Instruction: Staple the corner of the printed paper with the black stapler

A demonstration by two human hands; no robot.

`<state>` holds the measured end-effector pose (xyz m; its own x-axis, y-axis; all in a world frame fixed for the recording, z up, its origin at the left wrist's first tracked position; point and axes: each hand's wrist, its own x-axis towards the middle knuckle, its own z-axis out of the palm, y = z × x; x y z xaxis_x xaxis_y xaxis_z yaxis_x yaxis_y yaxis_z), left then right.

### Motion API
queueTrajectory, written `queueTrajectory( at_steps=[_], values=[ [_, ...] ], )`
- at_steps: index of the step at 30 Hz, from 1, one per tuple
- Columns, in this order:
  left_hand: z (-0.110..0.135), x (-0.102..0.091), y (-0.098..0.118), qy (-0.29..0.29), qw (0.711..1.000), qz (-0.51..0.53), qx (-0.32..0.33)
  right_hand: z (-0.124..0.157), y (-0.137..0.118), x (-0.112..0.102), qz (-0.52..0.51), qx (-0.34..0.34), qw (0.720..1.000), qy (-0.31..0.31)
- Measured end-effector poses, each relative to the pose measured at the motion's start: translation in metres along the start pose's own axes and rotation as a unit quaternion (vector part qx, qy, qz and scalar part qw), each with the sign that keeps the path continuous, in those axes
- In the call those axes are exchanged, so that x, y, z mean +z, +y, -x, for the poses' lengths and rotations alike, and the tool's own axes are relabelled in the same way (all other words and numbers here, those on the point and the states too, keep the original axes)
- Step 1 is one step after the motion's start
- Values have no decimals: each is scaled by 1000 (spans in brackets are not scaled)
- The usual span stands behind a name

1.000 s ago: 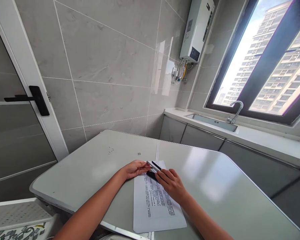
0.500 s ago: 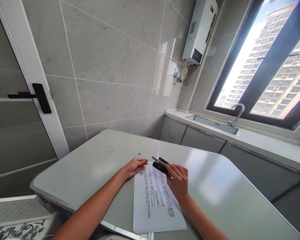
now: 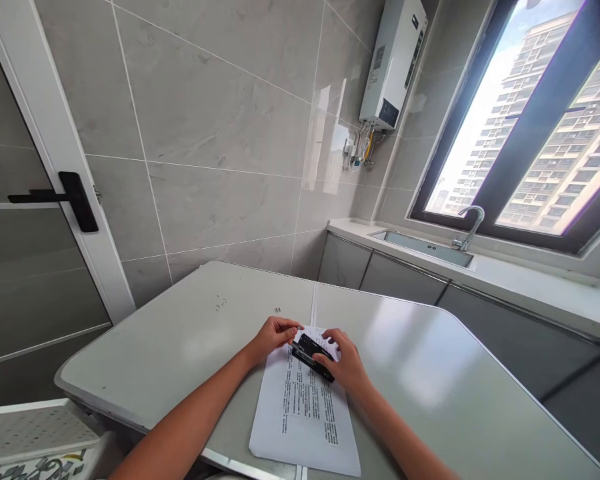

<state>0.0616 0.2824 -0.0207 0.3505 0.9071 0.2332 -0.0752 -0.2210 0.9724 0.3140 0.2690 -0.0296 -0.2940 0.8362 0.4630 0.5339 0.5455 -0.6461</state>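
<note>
A black stapler (image 3: 311, 353), its long top parts swung apart, is over the upper part of a printed sheet of paper (image 3: 305, 453). My right hand (image 3: 347, 363) is at the stapler's right end, thumb on its near side and the other fingers curved around the far side. My left hand (image 3: 275, 339) is closed in a pinch at the stapler's left end. Between its fingertips a small grey piece shows, which looks like a short strip of staples (image 3: 300, 327); the fingers cover most of it.
Small staple strips (image 3: 277, 309) and scattered loose staples (image 3: 221, 303) lie farther back on the pale table (image 3: 430, 373). A white perforated basket (image 3: 35, 427) with cables stands at the lower left. Beyond the table is a counter with a sink (image 3: 425, 248).
My right hand has lowered the stapler onto the paper and turned it, its fingers now more spread. My left hand has come right to the stapler's end. The paper has shifted slightly left.
</note>
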Motion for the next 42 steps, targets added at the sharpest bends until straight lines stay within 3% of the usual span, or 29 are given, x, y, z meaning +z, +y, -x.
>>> queueTrajectory(
  at_steps=[2, 5, 9, 12, 14, 17, 19, 21, 23, 27, 31, 35, 38, 42],
  values=[
    [2, 3, 1, -58, 998, -25, 4, 1, -3, -1, 16, -105, 994, 36],
    [6, 9, 2, -122, 991, -52, 6, 5, -8, 2, 36, -247, 968, 11],
    [9, 16, 2, -174, 982, -75, 5, 12, -13, 9, 38, -325, 945, -7],
    [9, 18, 1, -177, 982, -61, 0, 11, -12, 9, 7, -301, 953, 27],
    [5, 13, -2, -146, 988, -59, 5, 5, -6, 5, -14, -240, 968, 67],
    [-2, -4, -6, 13, 989, -140, 37, -7, 18, -10, -5, -72, 990, 118],
    [-8, -23, -10, 125, 953, -269, 63, -14, 43, -23, 11, 43, 993, 113],
    [-12, -42, -19, 179, 909, -371, 63, -17, 69, -34, 24, 117, 989, 84],
    [-15, -58, -30, 197, 874, -442, 39, -17, 91, -41, 45, 145, 986, 65],
    [-19, -71, -52, 134, 841, -521, -59, -19, 111, -46, 88, 140, 985, 58],
    [-19, -71, -58, 102, 831, -539, -92, -22, 113, -42, 111, 126, 983, 71],
    [-19, -70, -52, 118, 823, -552, -69, -21, 109, -40, 126, 89, 984, 86],
    [-21, -69, -49, 133, 832, -538, -21, -20, 105, -38, 141, 37, 988, 47],
    [-25, -64, -50, 75, 847, -527, -20, -21, 104, -35, 180, 12, 984, -10]
  ],
)
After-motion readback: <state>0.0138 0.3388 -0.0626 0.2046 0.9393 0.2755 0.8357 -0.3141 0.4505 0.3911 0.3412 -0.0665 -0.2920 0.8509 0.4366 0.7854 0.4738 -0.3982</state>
